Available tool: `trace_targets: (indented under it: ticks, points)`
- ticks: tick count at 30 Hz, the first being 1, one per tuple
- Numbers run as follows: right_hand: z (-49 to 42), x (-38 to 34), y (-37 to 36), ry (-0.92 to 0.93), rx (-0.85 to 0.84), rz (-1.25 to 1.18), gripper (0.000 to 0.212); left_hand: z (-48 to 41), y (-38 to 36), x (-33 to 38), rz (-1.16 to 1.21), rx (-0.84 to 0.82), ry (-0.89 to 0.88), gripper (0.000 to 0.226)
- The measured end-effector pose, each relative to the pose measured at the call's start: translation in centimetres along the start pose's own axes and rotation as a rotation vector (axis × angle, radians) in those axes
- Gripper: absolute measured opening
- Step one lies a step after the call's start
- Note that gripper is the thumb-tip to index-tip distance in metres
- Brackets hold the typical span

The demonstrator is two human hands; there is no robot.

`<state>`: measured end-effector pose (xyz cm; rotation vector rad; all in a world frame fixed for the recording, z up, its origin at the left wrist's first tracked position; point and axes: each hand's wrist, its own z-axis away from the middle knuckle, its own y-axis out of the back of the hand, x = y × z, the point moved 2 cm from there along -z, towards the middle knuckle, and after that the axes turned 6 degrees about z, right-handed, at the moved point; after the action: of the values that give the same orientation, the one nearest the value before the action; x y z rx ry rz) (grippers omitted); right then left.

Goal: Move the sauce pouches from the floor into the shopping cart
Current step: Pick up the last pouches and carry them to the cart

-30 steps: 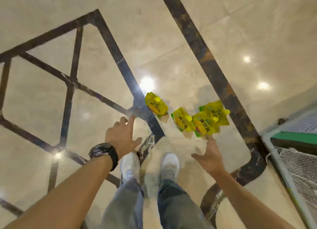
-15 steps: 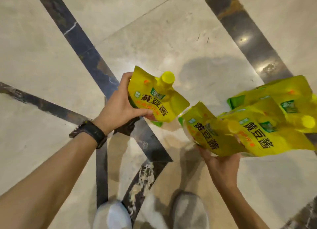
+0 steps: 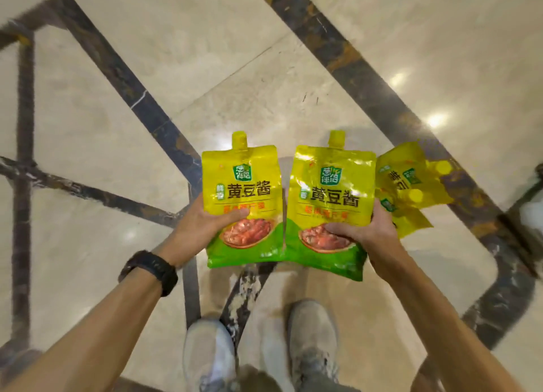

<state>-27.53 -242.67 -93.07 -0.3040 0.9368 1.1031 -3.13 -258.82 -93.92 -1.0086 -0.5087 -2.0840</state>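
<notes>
Standing in pale scuffed shoes (image 3: 311, 341), we grip glossy yellow-green spouted sauce pouches (image 3: 332, 168) upright. Our left hand (image 3: 202, 227) curls round a single pouch (image 3: 244, 186), and our right hand (image 3: 373, 233) clamps a front pouch (image 3: 329, 197) plus a fanned bundle (image 3: 411, 186) at three o'clock. All clear the beige marble floor (image 3: 205, 68), presumably for carrying to a cart not plainly visible.

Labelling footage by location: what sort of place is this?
Likely a shop or mall: polished marble floor with dark inlaid bands, ceiling-light glints, and retail sauce pouches in the left hand and right hand.
</notes>
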Motion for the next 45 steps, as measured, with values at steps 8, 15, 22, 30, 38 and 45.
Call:
trace_targets:
  ticks: [8,15,22,30,38,45]
  points:
    - [16.5,-14.3,5.5,-0.261,-0.342,-0.179,0.073,19.4,-1.9,14.5,0.353,-0.072,0.240,0.080]
    - [32.3,-28.8,10.6,-0.295,-0.305,-0.215,0.096,34.9,-2.5,30.4,0.314,0.002,0.211,0.089]
    - [43.7,-38.6,12.0,-0.202,-0.223,-0.304,0.099,45.2,-0.2,40.9,0.343,-0.053,0.050,0.080]
    - [52.5,-47.7,11.4,-0.010,-0.167,-0.407,0.063,50.2,2.1,49.6,0.330,-0.198,-0.085,0.074]
    - [58.3,-48.9,14.7,0.056,-0.023,-0.411,0.083,52.7,-0.8,54.3,0.233,-0.373,-0.158,0.082]
    - [63.1,-44.6,19.9,0.086,0.073,-0.551,0.099,54.5,-8.3,55.7,0.147,-0.536,-0.156,0.081]
